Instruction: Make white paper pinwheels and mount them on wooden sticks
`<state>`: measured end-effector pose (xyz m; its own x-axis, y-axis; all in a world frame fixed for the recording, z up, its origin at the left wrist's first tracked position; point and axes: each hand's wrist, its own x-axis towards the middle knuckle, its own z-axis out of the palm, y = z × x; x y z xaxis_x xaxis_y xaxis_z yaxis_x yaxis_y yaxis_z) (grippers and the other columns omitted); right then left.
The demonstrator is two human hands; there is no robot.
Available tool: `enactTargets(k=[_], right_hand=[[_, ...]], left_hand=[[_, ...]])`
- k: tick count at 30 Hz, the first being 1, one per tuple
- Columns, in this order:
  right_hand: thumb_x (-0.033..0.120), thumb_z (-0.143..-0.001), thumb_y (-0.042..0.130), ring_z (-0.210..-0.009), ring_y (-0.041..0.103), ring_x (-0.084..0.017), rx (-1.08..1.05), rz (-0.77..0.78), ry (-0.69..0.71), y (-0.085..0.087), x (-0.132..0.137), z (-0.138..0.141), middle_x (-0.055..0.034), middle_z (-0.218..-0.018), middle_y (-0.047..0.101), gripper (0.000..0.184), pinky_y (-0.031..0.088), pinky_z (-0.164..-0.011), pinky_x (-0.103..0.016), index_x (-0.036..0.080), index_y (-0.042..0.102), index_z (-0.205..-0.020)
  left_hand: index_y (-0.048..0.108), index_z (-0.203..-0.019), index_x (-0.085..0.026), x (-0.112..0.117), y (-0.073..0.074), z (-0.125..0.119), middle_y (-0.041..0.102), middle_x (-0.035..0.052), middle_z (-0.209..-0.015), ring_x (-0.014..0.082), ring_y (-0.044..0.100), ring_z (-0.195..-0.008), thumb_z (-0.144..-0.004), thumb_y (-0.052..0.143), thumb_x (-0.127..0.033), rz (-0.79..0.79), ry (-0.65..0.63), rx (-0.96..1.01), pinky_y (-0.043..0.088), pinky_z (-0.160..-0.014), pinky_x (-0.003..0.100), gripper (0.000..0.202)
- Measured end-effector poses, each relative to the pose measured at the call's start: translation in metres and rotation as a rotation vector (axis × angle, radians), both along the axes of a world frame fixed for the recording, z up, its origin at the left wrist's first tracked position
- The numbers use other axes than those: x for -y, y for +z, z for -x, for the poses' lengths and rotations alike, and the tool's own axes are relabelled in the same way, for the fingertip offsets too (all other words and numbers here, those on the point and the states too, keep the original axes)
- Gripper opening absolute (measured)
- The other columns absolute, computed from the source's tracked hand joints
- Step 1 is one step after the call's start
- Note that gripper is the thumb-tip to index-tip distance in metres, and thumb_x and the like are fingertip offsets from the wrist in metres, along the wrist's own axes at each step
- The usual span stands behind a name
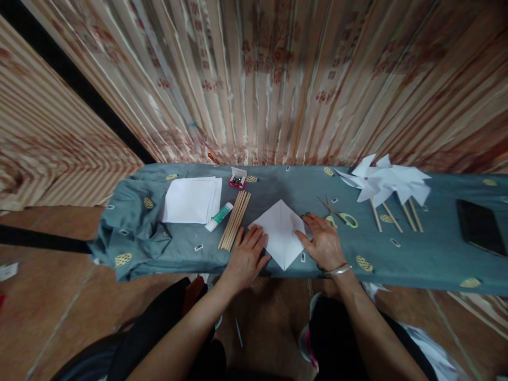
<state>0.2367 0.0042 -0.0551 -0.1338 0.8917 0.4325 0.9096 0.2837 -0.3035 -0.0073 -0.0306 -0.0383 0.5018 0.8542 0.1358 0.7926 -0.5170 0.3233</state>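
A white square sheet of paper [282, 230] lies turned like a diamond on the cloth, with a crease running from its top corner to its bottom one. My left hand [246, 256] rests flat at the left corner, fingers stretched over the edge. At the right corner my right hand [324, 243], with a bangle on the wrist, lies flat with the thumb on the paper. Green-handled scissors [347, 219] lie just beyond my right hand. Several thin wooden sticks [235, 219] lie beyond my left fingers, beside a glue stick [219, 217].
A stack of white paper [190, 200] and a small open red box [237, 180] sit at the left. Several white paper pinwheels [387, 179] on sticks lie at the right, then a dark phone [481, 226]. A patterned curtain [273, 84] hangs behind the cloth-covered table [428, 264].
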Motion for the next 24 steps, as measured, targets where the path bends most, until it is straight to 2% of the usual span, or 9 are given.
enactTargets(k=[4,13,24], right_hand=[[0.04,-0.091,0.048,-0.111,0.06,-0.032,-0.004,0.031,-0.002,-0.005,-0.002,-0.007,-0.0191,-0.118,0.068,0.042,0.047,-0.096,-0.048,0.009,0.066,-0.115],[0.026,-0.089,0.043,-0.109,0.062,-0.031,-0.006,0.062,0.016,-0.006,-0.005,-0.017,-0.0185,-0.116,0.069,0.039,0.048,-0.098,-0.048,0.008,0.065,-0.115],[0.022,-0.088,0.041,-0.111,0.06,-0.03,-0.007,0.066,0.018,-0.01,-0.006,-0.017,-0.0186,-0.117,0.068,0.038,0.048,-0.099,-0.049,0.009,0.065,-0.115]], left_hand=[[0.049,-0.136,-0.014,0.0,0.003,0.0,0.047,0.0157,-0.147,0.0299,0.034,-0.143,-0.095,0.05,-0.037,0.041,0.008,-0.029,0.022,-0.117,0.06,0.047],[0.048,-0.137,-0.018,0.003,0.004,0.0,0.048,0.0137,-0.147,0.0315,0.031,-0.144,-0.094,0.05,-0.038,0.052,0.035,-0.045,0.018,-0.115,0.065,0.047],[0.049,-0.137,-0.019,0.005,0.005,-0.001,0.048,0.0133,-0.147,0.0333,0.029,-0.144,-0.094,0.049,-0.039,0.055,0.04,-0.047,0.014,-0.114,0.067,0.047]])
